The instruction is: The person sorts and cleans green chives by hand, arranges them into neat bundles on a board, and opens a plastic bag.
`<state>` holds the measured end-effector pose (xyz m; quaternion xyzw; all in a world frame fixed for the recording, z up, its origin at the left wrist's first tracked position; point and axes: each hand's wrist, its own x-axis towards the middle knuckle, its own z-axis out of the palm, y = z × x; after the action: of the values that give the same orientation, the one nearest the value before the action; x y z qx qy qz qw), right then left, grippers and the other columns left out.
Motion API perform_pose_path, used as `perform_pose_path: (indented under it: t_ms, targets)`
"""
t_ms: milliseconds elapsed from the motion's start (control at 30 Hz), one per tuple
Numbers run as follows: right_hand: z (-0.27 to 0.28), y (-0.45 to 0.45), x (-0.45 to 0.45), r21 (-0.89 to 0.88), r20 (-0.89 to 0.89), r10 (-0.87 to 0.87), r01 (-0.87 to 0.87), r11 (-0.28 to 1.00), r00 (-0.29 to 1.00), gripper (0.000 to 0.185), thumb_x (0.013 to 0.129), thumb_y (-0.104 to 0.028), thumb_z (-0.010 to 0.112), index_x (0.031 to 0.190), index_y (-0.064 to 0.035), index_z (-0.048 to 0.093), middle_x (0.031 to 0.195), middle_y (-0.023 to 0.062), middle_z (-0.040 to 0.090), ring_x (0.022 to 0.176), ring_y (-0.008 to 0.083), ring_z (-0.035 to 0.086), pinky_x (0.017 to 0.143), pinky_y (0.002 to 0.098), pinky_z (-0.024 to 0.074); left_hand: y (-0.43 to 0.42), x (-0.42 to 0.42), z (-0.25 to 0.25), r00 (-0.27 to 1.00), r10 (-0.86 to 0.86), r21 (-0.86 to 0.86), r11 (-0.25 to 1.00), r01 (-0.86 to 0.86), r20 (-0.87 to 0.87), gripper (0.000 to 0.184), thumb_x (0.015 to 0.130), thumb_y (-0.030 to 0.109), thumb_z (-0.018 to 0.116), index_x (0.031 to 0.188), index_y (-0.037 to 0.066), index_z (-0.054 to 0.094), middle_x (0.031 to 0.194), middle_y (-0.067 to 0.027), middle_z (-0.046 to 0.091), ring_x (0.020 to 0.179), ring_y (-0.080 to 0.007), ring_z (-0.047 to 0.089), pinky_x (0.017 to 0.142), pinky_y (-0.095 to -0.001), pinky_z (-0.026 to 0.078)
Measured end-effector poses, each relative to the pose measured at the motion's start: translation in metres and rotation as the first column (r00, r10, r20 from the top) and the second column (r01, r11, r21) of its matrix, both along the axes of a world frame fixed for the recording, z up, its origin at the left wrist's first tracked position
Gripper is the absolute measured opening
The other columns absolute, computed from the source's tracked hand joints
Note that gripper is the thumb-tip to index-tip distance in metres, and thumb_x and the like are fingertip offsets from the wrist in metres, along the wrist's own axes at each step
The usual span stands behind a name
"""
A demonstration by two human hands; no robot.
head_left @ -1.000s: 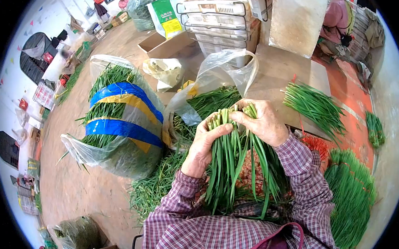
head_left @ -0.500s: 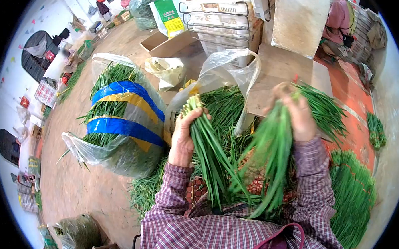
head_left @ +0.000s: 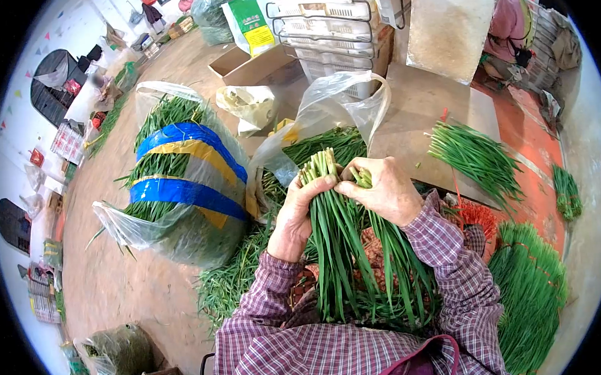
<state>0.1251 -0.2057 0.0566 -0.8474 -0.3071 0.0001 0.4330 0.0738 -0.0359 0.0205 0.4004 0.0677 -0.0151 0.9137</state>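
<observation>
My left hand (head_left: 297,211) is closed round a bunch of garlic chives (head_left: 338,246), pale cut ends up and green leaves hanging toward my lap. Right beside it, my right hand (head_left: 385,189) grips a smaller bunch of chives (head_left: 403,267), its stem ends poking out between thumb and fingers. The two hands nearly touch at the stems. Behind them, an open clear plastic bag (head_left: 370,94) holds more loose chives (head_left: 335,144). On the board to the right lies a separate chive bunch (head_left: 475,158).
A stuffed bag with blue and yellow tape (head_left: 191,179) stands at left. Stacked white crates (head_left: 331,35) and a cardboard box (head_left: 252,67) are at the back. Many chive bundles (head_left: 530,298) and red ties (head_left: 476,220) lie right. A person in pink (head_left: 507,28) sits far right.
My right hand has moved left with its chives, from near the bunch on the board to beside my left hand. The left hand has shifted slightly right and stays closed.
</observation>
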Motion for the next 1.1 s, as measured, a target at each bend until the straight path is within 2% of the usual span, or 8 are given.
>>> perform_pose_path:
  t_ms: [200,233,367,500,567,667,1067,1100]
  targets:
    - [0.005,-0.011,0.004,0.093,-0.022,0.017,-0.015,0.996,1.0,0.018,0.078,-0.02,0.07,0.083,-0.003,0.066,0.065,0.0157,0.062,0.059,0.0299,0.063,0.057,0.0376,0.049,-0.004,-0.002,0.001,1.0,-0.024,0.059,0.998,0.024,0.004,0.041,0.075,-0.001,0.07,0.114,0.001,0.058,0.095,-0.0066,0.066,0.078,-0.016,0.066,0.072,-0.0306,0.058]
    - [0.002,-0.013,0.006,0.085,0.109,-0.005,-0.005,0.996,0.994,0.016,0.081,-0.019,0.068,0.082,-0.0033,0.066,0.062,0.0128,0.063,0.054,0.0246,0.062,0.052,0.0343,0.0494,-0.005,-0.002,0.0,1.0,-0.031,0.078,0.996,0.03,0.006,0.037,0.076,0.0,0.069,0.111,0.0,0.057,0.093,-0.0074,0.065,0.076,-0.0164,0.066,0.07,-0.0302,0.058]
    - [0.001,-0.031,0.021,-0.138,0.166,-0.153,0.176,0.975,0.974,0.014,0.084,-0.02,0.068,0.08,-0.0074,0.066,0.059,0.006,0.064,0.045,0.0119,0.057,0.043,0.0281,0.0484,-0.005,-0.006,-0.002,1.0,-0.013,0.058,0.998,0.013,0.0,0.032,0.076,0.001,0.069,0.106,0.0,0.057,0.089,-0.0083,0.064,0.075,-0.0171,0.065,0.067,-0.0301,0.057]
    - [0.001,-0.039,0.025,0.023,0.033,-0.164,0.163,0.986,0.986,0.022,0.083,-0.023,0.07,0.091,-0.0026,0.068,0.062,0.0066,0.063,0.053,0.0134,0.059,0.051,0.0288,0.047,-0.004,-0.008,-0.004,1.0,-0.009,0.064,0.998,0.009,-0.005,0.033,0.076,0.001,0.069,0.107,0.0,0.057,0.089,-0.0092,0.065,0.072,-0.0179,0.065,0.067,-0.0307,0.057]
    - [0.005,-0.033,0.018,0.156,-0.208,-0.009,0.042,0.987,0.978,0.028,0.082,-0.025,0.072,0.097,-0.001,0.068,0.066,0.0054,0.062,0.058,0.011,0.056,0.054,0.0287,0.0452,-0.004,-0.006,-0.009,0.997,-0.074,0.051,0.996,0.075,-0.023,0.043,0.075,-0.001,0.071,0.115,0.002,0.057,0.095,-0.0071,0.065,0.078,-0.0164,0.066,0.071,-0.0308,0.057]
    - [0.002,-0.023,0.015,0.276,-0.28,0.151,-0.071,0.959,0.948,0.027,0.084,-0.024,0.071,0.096,0.0001,0.067,0.068,0.0032,0.061,0.062,0.0067,0.052,0.056,0.0268,0.0441,-0.017,-0.009,0.004,0.999,-0.051,0.045,0.998,0.051,-0.006,0.041,0.077,-0.001,0.07,0.116,0.001,0.058,0.096,-0.0067,0.066,0.078,-0.0155,0.066,0.072,-0.0297,0.057]
    - [-0.011,-0.022,0.016,0.372,-0.317,0.196,-0.069,0.926,0.928,0.028,0.089,-0.025,0.066,0.098,0.0016,0.064,0.077,0.0001,0.061,0.064,0.0039,0.051,0.056,0.0229,0.0441,-0.021,-0.005,-0.005,0.995,0.078,0.058,0.996,-0.075,-0.058,0.025,0.079,0.003,0.066,0.104,-0.001,0.061,0.087,-0.0068,0.067,0.072,-0.0141,0.065,0.068,-0.0278,0.056]
    - [-0.003,-0.025,0.013,0.357,-0.409,0.206,-0.052,0.933,0.889,0.026,0.091,-0.025,0.063,0.1,-0.0007,0.063,0.08,0.0006,0.061,0.067,0.0044,0.055,0.058,0.0216,0.0476,-0.019,-0.006,-0.006,0.997,0.055,0.057,0.997,-0.053,-0.049,0.023,0.079,0.004,0.066,0.101,-0.001,0.061,0.085,-0.0074,0.067,0.071,-0.0144,0.065,0.067,-0.0281,0.056]
